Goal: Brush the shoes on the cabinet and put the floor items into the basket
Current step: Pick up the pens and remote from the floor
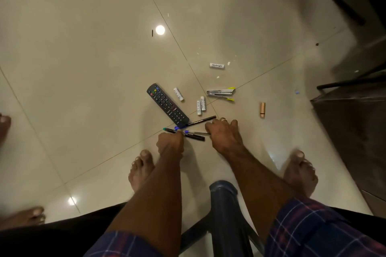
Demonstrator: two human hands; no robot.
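Your left hand is down at the floor with its fingers curled around the black pen with the green cap, gripping it near the middle. Your right hand lies just beside it, its fingers bent over the tip end of the clear blue-capped pen, which crosses the first pen; whether they actually pinch it you cannot tell from this angle. A third, thin black pen lies just beyond your knuckles, one end touching the near end of the black remote control.

Farther out on the tiles lie white batteries: one beside the remote, a pair touching each other, and one well apart near the tile joint. An opened stapler with yellow tips lies to the right of the pair, and a copper-coloured tube rests alone farther right.

Your bare feet flank both arms, and a dark plastic chair leg stands between your knees, close beneath your right forearm.
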